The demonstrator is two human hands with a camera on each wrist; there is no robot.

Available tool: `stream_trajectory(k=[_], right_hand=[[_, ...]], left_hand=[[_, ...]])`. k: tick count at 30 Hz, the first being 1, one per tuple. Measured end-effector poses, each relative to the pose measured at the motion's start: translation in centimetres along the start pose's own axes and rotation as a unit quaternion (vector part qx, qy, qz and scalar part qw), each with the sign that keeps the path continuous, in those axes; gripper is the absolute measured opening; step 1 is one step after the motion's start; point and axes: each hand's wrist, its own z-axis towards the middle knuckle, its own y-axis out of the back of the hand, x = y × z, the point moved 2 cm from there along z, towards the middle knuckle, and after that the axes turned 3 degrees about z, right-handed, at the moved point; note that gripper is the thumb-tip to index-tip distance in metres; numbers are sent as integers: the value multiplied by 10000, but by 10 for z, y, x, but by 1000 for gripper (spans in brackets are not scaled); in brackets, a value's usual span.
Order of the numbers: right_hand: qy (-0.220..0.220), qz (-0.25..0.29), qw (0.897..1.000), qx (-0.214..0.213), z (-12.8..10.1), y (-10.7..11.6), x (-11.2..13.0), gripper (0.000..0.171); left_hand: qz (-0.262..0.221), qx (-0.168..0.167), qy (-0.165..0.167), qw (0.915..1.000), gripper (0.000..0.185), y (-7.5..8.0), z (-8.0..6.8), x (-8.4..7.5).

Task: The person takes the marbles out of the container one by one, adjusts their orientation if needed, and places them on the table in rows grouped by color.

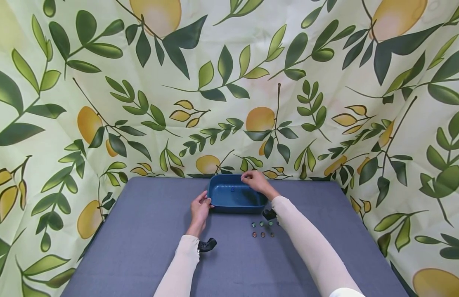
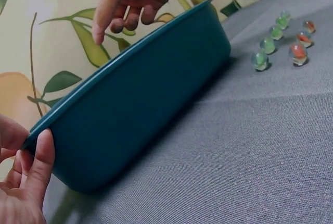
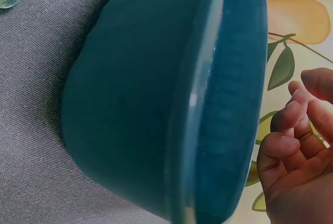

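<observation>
A blue plastic basin (image 1: 237, 209) stands at the back of the table. My left hand (image 1: 199, 210) pinches its rim at the left front corner, the thumb (image 2: 43, 153) on the outer wall. Over the basin's right part hovers my right hand (image 1: 257, 182), fingers loosely bent, with no object visible in them in the right wrist view. A small dark blue marble (image 1: 232, 189) lies on the basin floor. In front of the basin, several green marbles (image 1: 261, 223) form a row, partly hidden by the right wrist. Orange-red marbles (image 1: 263, 234) lie in a row nearer me.
Grey cloth covers the table (image 1: 155, 247). Behind it and at both sides hangs a leaf-and-fruit patterned curtain (image 1: 229, 123), close to the basin's far side. A black wrist camera mount (image 1: 207, 245) sits on the left forearm, another (image 1: 268, 214) on the right.
</observation>
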Motion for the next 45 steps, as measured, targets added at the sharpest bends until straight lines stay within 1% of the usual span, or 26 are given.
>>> stream_trajectory(k=[7, 13, 15, 19, 20, 22, 23, 27, 32, 38, 45], right_hand=[[-57, 92, 9999, -37, 0, -2, -2, 17], [-103, 146, 9998, -72, 1, -5, -4, 16], [-132, 164, 9998, -50, 1, -7, -5, 16], [-202, 175, 9996, -51, 3, -14, -7, 16], [-239, 169, 9996, -59, 3, -16, -7, 16], [-284, 108, 9995, -97, 4, -20, -7, 17], [-312, 82, 9994, -101, 4, -22, -8, 17], [-431, -41, 9990, -134, 5, -29, -7, 21], [-549, -47, 9983, -162, 9, -38, -6, 23], [-546, 14, 9984, -110, 11, -46, -3, 22], [-369, 123, 9992, 64, 13, -58, 4, 21]], left_hand=[[31, 79, -33, 10000, 45, 1, 1, 0], [-29, 138, 5, 9999, 45, 1, -1, 0], [-13, 176, 25, 9998, 46, 1, -6, -7], [-10, 230, 54, 9997, 46, 2, -6, -9], [-13, 225, 71, 9997, 46, 2, -6, -9], [-42, 169, 78, 9998, 46, 2, -1, -2], [-58, 131, 71, 9999, 45, 1, -1, -1], [-71, 48, 14, 10000, 44, 0, -2, 0], [-118, 7, -26, 9999, 44, 0, -2, -1], [-145, -9, 77, 9999, 44, 0, -1, 0], [-49, -25, 12, 10000, 43, -1, -1, 1]])
